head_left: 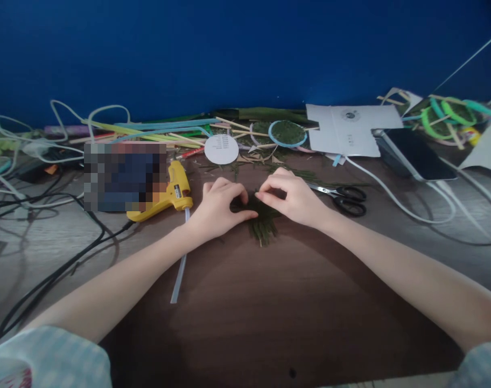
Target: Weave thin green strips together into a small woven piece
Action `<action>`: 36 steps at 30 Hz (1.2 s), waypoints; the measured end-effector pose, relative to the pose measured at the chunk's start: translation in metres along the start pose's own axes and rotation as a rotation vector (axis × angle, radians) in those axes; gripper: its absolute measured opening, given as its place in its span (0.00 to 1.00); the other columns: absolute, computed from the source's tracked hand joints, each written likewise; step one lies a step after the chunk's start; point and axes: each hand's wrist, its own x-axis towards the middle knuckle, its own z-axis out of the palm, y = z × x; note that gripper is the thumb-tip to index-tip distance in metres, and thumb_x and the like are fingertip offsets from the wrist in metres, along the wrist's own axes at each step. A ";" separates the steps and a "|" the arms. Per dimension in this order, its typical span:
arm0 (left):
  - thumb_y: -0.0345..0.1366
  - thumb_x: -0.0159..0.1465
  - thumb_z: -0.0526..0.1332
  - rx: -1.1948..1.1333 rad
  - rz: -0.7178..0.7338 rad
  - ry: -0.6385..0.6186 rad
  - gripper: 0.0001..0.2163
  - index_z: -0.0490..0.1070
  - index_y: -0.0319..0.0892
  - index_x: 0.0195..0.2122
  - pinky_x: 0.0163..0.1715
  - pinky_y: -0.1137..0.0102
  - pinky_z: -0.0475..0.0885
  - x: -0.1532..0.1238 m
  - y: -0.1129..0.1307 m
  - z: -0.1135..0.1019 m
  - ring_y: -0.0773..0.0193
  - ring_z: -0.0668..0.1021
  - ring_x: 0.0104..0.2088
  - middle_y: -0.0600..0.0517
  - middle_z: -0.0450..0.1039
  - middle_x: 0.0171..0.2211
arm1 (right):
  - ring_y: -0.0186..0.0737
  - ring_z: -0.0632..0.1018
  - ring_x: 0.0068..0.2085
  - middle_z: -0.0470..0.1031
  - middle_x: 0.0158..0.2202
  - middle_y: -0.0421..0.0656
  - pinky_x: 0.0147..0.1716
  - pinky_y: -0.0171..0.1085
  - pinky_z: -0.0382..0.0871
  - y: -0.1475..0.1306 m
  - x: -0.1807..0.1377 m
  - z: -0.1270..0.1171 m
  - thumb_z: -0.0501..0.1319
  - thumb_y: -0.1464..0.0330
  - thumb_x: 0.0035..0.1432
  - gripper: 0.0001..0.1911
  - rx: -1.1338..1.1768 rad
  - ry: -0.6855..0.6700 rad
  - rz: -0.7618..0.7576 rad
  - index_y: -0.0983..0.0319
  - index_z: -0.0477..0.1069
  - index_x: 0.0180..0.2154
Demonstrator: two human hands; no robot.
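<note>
A flat mat of dark green leaf strips (264, 225) lies on the brown table (269, 302) in the middle. My left hand (218, 207) curls around its left edge, thumb pressed on the strips. From the other side my right hand (292, 196) pinches the mat's upper edge with bent fingers. Both hands hide the top of the piece. A clear glue stick (180, 269) runs from the yellow glue gun (168, 195) just left of my left wrist.
Black-handled scissors (344, 198) lie right of my right hand. Along the blue wall sit coloured straws and sticks (156, 132), a round white card (222, 149), a green-filled ring (287, 133), white paper (346, 129), a phone (415, 153). Cables (47, 215) sprawl at left.
</note>
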 end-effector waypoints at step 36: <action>0.30 0.54 0.55 -0.175 -0.025 0.074 0.07 0.64 0.41 0.19 0.43 0.63 0.63 0.000 0.000 -0.002 0.61 0.72 0.37 0.54 0.76 0.30 | 0.49 0.62 0.51 0.68 0.48 0.45 0.46 0.47 0.56 0.003 0.002 0.014 0.58 0.67 0.53 0.11 -0.186 -0.110 0.048 0.59 0.64 0.40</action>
